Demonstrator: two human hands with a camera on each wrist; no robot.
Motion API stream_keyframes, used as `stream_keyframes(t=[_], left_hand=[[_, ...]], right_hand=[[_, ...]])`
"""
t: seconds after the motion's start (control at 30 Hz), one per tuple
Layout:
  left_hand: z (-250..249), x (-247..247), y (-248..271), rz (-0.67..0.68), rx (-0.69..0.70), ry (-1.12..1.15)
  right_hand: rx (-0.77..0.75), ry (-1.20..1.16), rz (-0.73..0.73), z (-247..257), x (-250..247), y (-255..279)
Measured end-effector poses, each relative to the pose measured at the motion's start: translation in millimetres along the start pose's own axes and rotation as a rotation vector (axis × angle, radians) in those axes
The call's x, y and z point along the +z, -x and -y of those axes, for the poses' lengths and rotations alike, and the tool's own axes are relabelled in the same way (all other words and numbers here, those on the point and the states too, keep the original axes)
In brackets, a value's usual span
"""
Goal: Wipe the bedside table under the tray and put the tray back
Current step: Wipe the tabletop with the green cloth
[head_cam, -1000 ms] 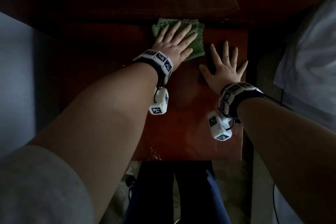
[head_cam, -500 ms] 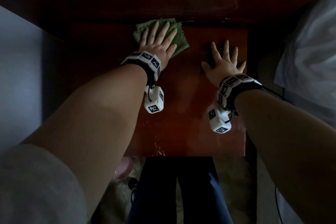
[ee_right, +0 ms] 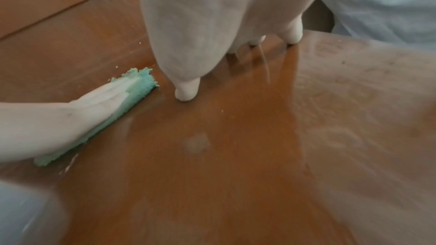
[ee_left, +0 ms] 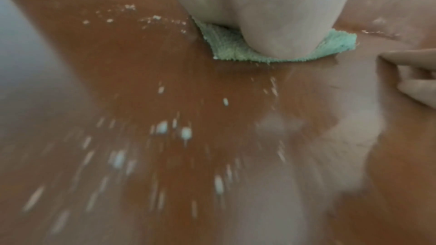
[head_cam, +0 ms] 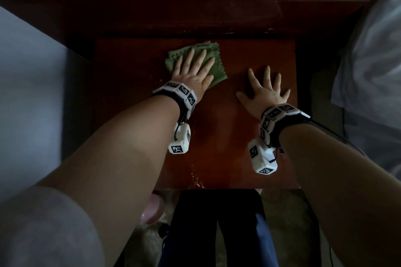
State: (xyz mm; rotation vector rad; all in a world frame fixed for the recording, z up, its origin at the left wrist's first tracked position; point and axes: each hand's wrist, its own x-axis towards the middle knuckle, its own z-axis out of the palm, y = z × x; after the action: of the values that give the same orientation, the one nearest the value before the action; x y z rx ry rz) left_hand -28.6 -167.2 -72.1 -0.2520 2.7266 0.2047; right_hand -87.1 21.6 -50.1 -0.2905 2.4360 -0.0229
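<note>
Here the left hand, fingers straight, presses the green cloth flat at the bedside table's back edge, right hand splayed empty beside; best sweep forward through the white specks; cloth's long axis runs roughly left-right; tray not visible.

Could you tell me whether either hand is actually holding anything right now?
Nothing is gripped. The left hand presses flat on the cloth; the right hand rests spread on the table.
</note>
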Motion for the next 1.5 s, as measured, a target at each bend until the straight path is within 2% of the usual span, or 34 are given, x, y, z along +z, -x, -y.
stream_keyframes(t=[0.3,0.87,1.17,1.5], left_hand=[[-12.8,17.4,35.9,-0.022,0.034,-0.058],[-65.2,55.1,124.6,0.173,0.020,-0.059],[-87.8,76.2,172.6,0.183,0.075,-0.095],[-88.1,81.0,199.5,0.204,0.155,-0.126]], right_hand=[[-0.036,0.063,-0.004,-5.3,14.7,20.2],[-0.172,0.190,0.036,-37.2,58.6,84.8],[-0.227,0.234,0.052,-53.2,77.7,110.3],[-0.243,0.223,0.050,-55.4,82.8,117.7]])
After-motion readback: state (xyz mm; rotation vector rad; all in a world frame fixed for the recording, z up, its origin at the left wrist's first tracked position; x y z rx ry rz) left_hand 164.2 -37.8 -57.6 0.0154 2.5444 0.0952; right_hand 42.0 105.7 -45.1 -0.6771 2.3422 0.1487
